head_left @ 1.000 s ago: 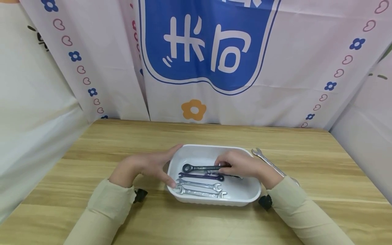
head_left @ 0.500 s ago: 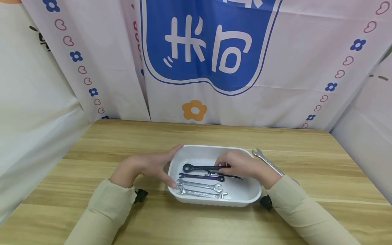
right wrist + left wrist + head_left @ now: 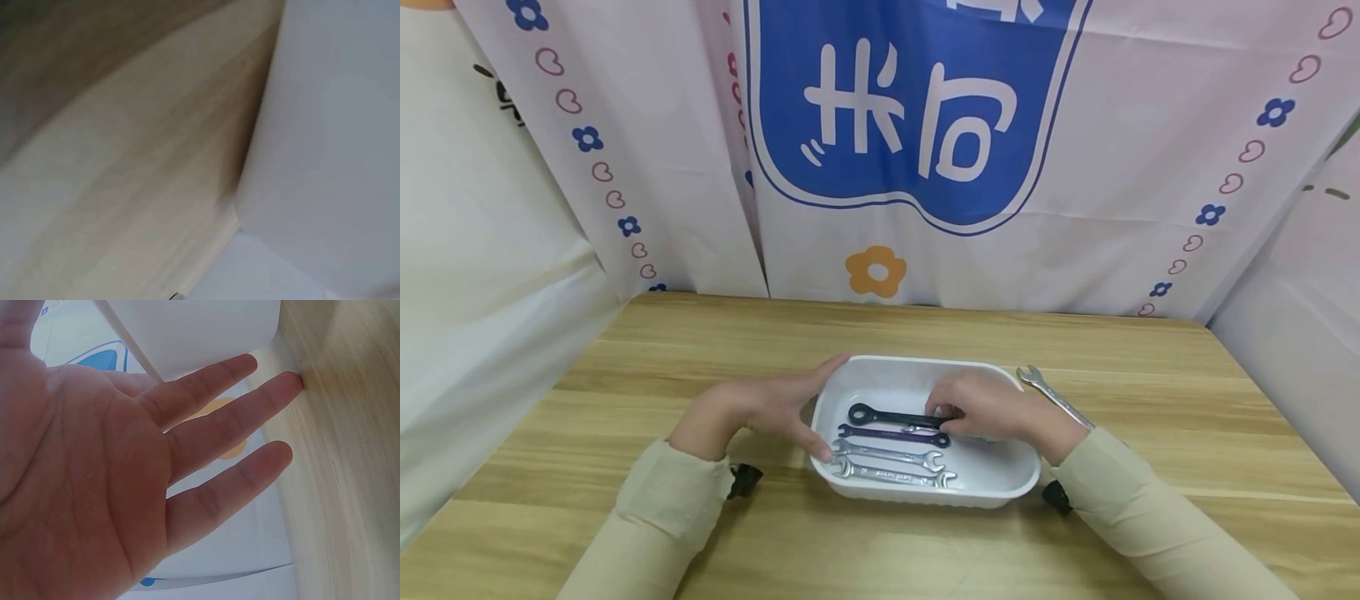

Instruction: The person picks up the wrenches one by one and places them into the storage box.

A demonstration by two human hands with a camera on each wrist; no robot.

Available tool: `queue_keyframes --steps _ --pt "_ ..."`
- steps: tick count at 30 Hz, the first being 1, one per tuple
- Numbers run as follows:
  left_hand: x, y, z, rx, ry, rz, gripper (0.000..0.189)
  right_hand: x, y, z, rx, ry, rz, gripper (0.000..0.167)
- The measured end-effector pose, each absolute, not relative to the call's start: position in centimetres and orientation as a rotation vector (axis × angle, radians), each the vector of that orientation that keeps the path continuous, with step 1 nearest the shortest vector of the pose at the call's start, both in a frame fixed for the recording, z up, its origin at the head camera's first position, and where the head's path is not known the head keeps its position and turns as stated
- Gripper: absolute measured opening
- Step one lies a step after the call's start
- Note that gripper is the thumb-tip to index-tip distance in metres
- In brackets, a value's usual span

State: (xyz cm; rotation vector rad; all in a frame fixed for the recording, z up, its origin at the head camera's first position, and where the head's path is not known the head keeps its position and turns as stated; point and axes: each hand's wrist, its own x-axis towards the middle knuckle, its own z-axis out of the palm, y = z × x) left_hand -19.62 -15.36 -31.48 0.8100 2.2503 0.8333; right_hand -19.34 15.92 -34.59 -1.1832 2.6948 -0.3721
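My left hand point(image 3: 775, 404) spreads at the left end of a white tray point(image 3: 917, 492), thumb and forefinger touching its rim. In the left wrist view its other fingers point(image 3: 231, 428) are straight and hold nothing. Inside the tray my right hand point(image 3: 977, 404) pinches the right part of a black ratchet wrench point(image 3: 891, 416). Under those fingertips a small silver wrench point(image 3: 917, 429) is mostly hidden. Nearer me lie a purple wrench point(image 3: 887, 434) and two silver open-ended wrenches point(image 3: 887, 453), roughly side by side. The right wrist view misses the hand, showing the tray's outer wall point(image 3: 325, 156).
Another silver wrench point(image 3: 1056, 398) lies on the wooden table point(image 3: 737, 333) just right of the tray, partly behind my right forearm. A printed white cloth point(image 3: 1075, 250) hangs along the table's back edge, with plain cloth at the sides.
The black wrench's right part has swung slightly toward me with my right fingers, covering more of the small silver wrench. My left hand and the tray stay put.
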Motion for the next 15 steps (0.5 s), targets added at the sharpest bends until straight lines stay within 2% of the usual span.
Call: queue_keyframes --steps 15 --pt "-19.5 -15.2 -31.4 0.815 2.244 0.852 0.122 -18.6 17.1 -33.0 -1.081 2.632 -0.550 0.017"
